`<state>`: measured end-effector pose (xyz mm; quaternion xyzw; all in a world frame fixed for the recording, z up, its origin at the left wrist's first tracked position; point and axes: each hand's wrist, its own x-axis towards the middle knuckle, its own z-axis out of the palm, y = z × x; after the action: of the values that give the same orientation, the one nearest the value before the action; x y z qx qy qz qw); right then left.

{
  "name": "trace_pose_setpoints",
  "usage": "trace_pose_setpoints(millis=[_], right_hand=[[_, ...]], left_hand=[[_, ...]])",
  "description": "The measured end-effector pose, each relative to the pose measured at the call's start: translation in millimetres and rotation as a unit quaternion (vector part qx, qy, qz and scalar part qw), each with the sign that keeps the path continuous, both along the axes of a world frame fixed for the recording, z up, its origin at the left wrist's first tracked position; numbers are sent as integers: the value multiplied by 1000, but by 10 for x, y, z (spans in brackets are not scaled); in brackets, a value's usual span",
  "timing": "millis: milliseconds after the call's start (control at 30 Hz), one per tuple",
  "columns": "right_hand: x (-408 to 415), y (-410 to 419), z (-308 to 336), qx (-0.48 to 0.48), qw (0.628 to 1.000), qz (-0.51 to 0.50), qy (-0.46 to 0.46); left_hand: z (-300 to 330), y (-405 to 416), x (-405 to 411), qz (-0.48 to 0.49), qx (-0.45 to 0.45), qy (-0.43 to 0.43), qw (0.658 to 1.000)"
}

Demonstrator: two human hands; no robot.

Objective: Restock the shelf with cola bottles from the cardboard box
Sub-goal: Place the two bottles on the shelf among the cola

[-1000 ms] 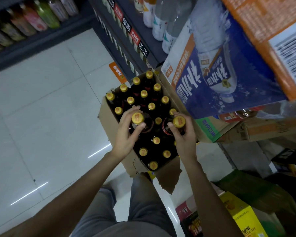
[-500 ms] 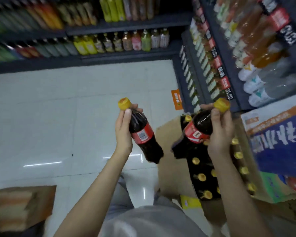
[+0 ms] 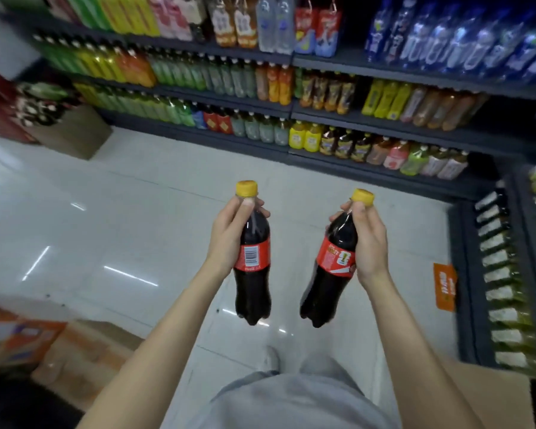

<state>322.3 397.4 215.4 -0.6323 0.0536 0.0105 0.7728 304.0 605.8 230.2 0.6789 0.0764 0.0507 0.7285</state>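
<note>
My left hand grips a dark cola bottle with a yellow cap and red label, held upright above the floor. My right hand holds a second cola bottle of the same kind by its upper body, tilted slightly to the right. Both bottles hang in the air over the white tiled aisle. A brown corner of the cardboard box shows at the lower right, behind my right forearm; its contents are out of view.
Dark shelves full of coloured drink bottles run across the far side of the aisle. Another shelf unit with price tags stands close on my right. Cartons lie on the floor at lower left, a brown box at far left.
Both hands lifted a cola bottle out of the box and raised it. My view turned away from the box toward the far shelves across the aisle.
</note>
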Motion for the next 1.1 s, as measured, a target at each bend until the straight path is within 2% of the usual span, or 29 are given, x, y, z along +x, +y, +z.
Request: trace_pose_setpoints(millis=[133, 300, 467, 533, 833, 967, 1100], right_hand=[[855, 818, 101, -54, 997, 39, -38], [2081, 1647, 177, -66, 992, 59, -86], [3466, 2334, 368, -99, 982, 75, -140], [4044, 2564, 516, -114, 978, 72, -156], [6243, 3536, 1218, -151, 941, 15, -302], [7184, 3974, 1398, -160, 921, -19, -354], [8130, 4427, 1544, -171, 899, -39, -402]], left_hand=[[156, 798, 679, 13, 68, -39, 997], [303, 1609, 1800, 72, 105, -94, 987], [614, 2333, 3130, 118, 234, -172, 950], [744, 2610, 3683, 124, 254, -205, 937], [1116, 3528, 5968, 178, 212, -313, 908], [1279, 3835, 7044, 154, 188, -377, 894], [1311, 4189, 8208, 149, 157, -387, 896]])
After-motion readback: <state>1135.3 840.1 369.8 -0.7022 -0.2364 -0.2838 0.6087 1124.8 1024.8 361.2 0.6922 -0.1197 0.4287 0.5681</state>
